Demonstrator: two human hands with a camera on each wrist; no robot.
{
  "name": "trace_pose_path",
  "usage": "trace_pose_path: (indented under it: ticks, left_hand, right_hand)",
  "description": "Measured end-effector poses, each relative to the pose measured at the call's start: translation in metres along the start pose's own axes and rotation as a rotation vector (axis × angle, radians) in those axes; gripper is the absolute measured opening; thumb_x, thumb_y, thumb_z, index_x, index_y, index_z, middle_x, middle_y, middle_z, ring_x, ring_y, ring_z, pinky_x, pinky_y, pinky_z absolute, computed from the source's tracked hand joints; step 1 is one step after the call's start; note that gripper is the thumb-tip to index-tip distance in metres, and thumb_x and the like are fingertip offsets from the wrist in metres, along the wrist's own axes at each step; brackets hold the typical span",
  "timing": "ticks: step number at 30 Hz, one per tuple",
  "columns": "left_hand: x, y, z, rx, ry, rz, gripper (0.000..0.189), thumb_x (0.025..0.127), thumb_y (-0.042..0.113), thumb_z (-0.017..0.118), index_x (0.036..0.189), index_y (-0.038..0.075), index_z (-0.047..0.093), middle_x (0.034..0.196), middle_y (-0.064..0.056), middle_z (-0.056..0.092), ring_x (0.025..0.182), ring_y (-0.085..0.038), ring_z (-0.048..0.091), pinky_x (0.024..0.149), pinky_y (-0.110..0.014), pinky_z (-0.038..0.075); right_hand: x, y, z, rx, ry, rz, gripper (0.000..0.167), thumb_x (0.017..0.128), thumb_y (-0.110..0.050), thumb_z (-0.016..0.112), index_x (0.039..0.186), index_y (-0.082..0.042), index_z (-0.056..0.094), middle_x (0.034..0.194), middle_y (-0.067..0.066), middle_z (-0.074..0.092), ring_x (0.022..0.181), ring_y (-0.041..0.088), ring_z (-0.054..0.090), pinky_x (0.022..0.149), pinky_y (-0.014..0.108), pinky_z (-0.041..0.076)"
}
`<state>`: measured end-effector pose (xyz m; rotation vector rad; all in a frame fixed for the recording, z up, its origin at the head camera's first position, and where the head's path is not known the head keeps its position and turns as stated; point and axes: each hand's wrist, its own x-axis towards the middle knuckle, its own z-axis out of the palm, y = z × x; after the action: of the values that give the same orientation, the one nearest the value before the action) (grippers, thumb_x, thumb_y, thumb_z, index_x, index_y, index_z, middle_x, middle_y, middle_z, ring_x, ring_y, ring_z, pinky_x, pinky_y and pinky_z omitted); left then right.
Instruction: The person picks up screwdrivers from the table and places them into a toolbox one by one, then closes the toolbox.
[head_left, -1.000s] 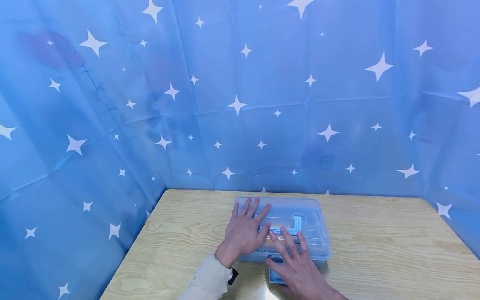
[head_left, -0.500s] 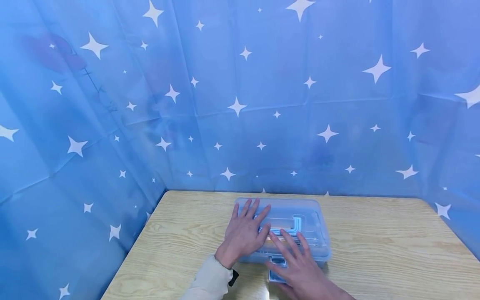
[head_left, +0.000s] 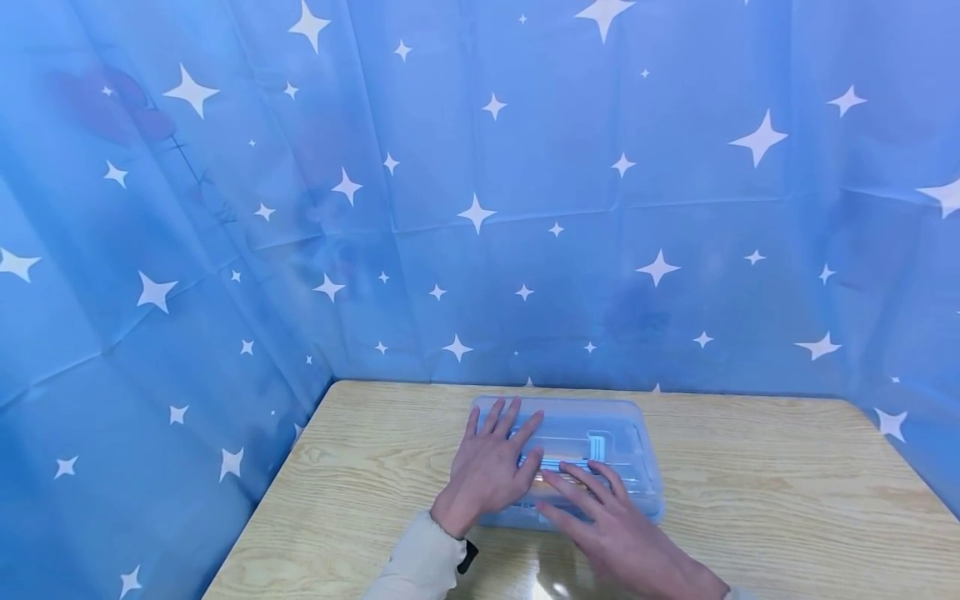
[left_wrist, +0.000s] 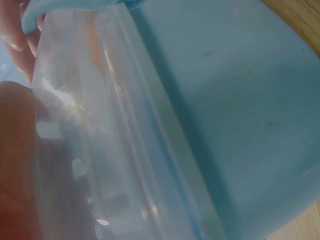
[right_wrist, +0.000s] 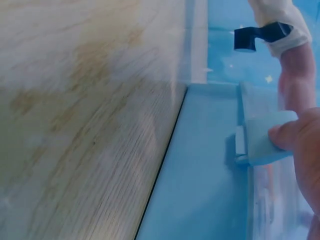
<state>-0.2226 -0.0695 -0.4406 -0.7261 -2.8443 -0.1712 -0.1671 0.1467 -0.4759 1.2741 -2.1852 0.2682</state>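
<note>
A storage box with a clear lid (head_left: 626,412) and a light blue base (right_wrist: 200,175) lies on the table. My left hand (head_left: 487,471) rests flat on the lid's left half, fingers spread. A blue carrying handle (head_left: 597,447) is set into the top, partly covered by the hands. My right hand (head_left: 615,533) reaches over the front edge, its fingers extended over the lid. In the right wrist view, its thumb (right_wrist: 285,136) presses on a pale blue latch (right_wrist: 267,145) at the seam between lid and base. Orange-brown contents show faintly through the lid.
The wood-grain table (head_left: 772,500) extends on both sides of the box. Behind and to the left hangs a blue curtain (head_left: 570,125) with white stars. A black strap (head_left: 467,557) shows at the left sleeve (head_left: 420,557).
The latch flap, which stuck out from the box's front earlier, no longer does. My right hand has shifted slightly, thumb now up at the lid's front edge. The left hand stays put.
</note>
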Motion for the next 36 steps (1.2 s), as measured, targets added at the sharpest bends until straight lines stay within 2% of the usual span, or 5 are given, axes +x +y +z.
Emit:
trace_pose_path:
  ticks: [7, 24, 29, 33, 36]
  left_hand:
    - [0.000, 0.000, 0.001, 0.006, 0.015, 0.007, 0.053, 0.106, 0.049, 0.023, 0.153, 0.030, 0.039, 0.159, -0.007, 0.034, 0.148, -0.030, 0.029, 0.119, -0.058, 0.021]
    - [0.000, 0.002, 0.000, 0.035, 0.001, -0.009, 0.053, 0.105, 0.050, 0.023, 0.154, 0.032, 0.037, 0.161, -0.005, 0.032, 0.149, -0.029, 0.027, 0.120, -0.057, 0.020]
    - [0.000, 0.001, 0.001, 0.033, 0.003, -0.012, 0.053, 0.105, 0.050, 0.024, 0.153, 0.032, 0.038, 0.160, -0.005, 0.033, 0.149, -0.029, 0.027, 0.120, -0.057, 0.020]
    - [0.000, 0.001, 0.002, 0.030, 0.012, -0.008, 0.053, 0.105, 0.050, 0.024, 0.153, 0.031, 0.038, 0.160, -0.005, 0.033, 0.149, -0.029, 0.028, 0.120, -0.057, 0.020]
    - [0.001, 0.001, 0.003, 0.033, 0.020, -0.005, 0.053, 0.105, 0.050, 0.024, 0.153, 0.031, 0.039, 0.159, -0.005, 0.034, 0.148, -0.029, 0.029, 0.120, -0.057, 0.021]
  right_hand:
    - [-0.001, 0.001, 0.004, -0.004, 0.059, 0.009, 0.039, 0.107, -0.032, 0.041, 0.139, -0.016, 0.058, 0.145, 0.010, 0.052, 0.126, 0.032, 0.051, 0.106, 0.047, 0.026]
    - [-0.004, 0.001, 0.012, -0.091, 0.034, 0.010, 0.060, 0.108, -0.030, 0.007, 0.146, -0.011, 0.049, 0.149, 0.009, 0.048, 0.128, 0.031, 0.049, 0.106, 0.048, 0.026]
    - [-0.005, 0.003, 0.012, -0.106, 0.016, -0.004, 0.042, 0.107, -0.027, 0.043, 0.145, -0.011, 0.050, 0.151, 0.008, 0.045, 0.129, 0.031, 0.048, 0.107, 0.048, 0.027]
    - [-0.006, 0.005, 0.011, -0.156, 0.017, -0.040, 0.090, 0.064, -0.033, 0.093, 0.142, -0.012, 0.054, 0.152, 0.011, 0.043, 0.129, 0.032, 0.046, 0.102, 0.051, 0.033]
    - [-0.007, 0.007, 0.013, -0.190, 0.035, -0.073, 0.104, 0.048, -0.040, 0.098, 0.140, -0.011, 0.056, 0.152, 0.014, 0.043, 0.129, 0.034, 0.045, 0.098, 0.054, 0.036]
